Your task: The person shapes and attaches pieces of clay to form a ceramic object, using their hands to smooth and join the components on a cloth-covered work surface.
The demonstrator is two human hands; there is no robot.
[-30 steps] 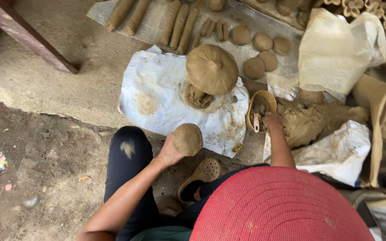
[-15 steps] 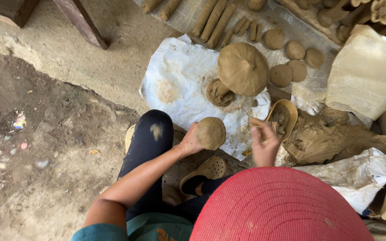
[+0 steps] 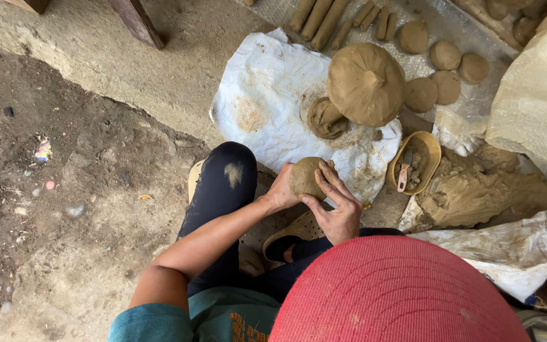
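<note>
Both hands, left hand [image 3: 282,190] and right hand [image 3: 339,209], cup the soft clay ball [image 3: 305,177] above the white sack [image 3: 273,101], so squeezing unevenly could dent it or let it slip.

The clay ball [image 3: 305,177] in my grip is dull olive-brown, like the mushroom-shaped clay lump [image 3: 365,83] and clay discs [image 3: 441,56]. My hat [image 3: 400,291] is ribbed red, my leggings [image 3: 223,190] black with a tan smear, the sack cloth [image 3: 267,95] white and clay-stained, the bowl [image 3: 427,147] yellow.
</note>
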